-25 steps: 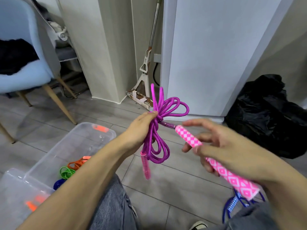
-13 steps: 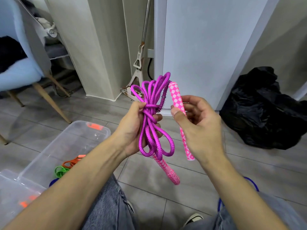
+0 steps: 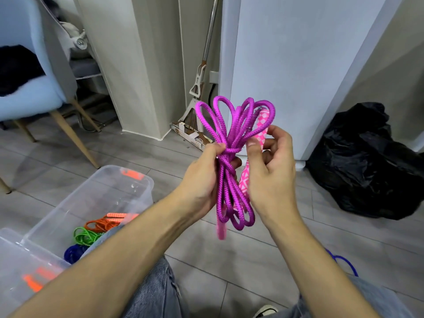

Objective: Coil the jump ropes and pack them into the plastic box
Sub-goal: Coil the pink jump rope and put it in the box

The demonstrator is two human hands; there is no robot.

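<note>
Head view: left hand [image 3: 202, 177] clenches the purple jump rope [image 3: 231, 157] bundle at centre; right hand [image 3: 270, 171] pinches its pink handle [image 3: 261, 125], partly hidden. Plastic box [image 3: 91, 198] at eight o'clock, partly cut off.

Both forearms bare, raised side by side in front of the chest. Left hand [image 3: 202, 177] closed around the middle of the coiled purple jump rope [image 3: 231, 157], thumb uppermost at its knot. Right hand [image 3: 270, 171] just right of that rope, back toward the camera, thumb and curled fingers pinching its pink checked handle [image 3: 261, 125]. Hands nearly touching.
</note>
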